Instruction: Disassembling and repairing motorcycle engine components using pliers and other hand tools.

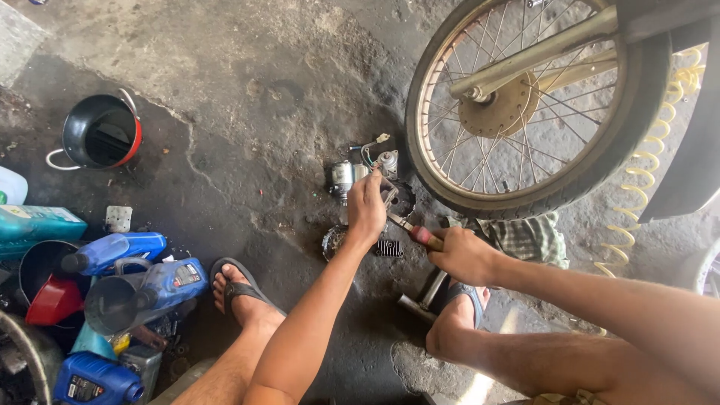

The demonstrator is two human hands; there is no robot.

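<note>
My left hand rests on a small metal engine part that lies on the oily concrete floor, pressing it down. My right hand grips the red handle of a screwdriver; its shaft points left toward the part, its tip hidden under my left hand. A round finned metal piece and a small black ribbed piece lie just below my left wrist. My feet in flip-flops are planted on either side.
A spoked motorcycle wheel stands right behind the part. A checked rag and a coiled yellow hose lie at the right. Blue oil bottles, a red funnel and a black bucket crowd the left.
</note>
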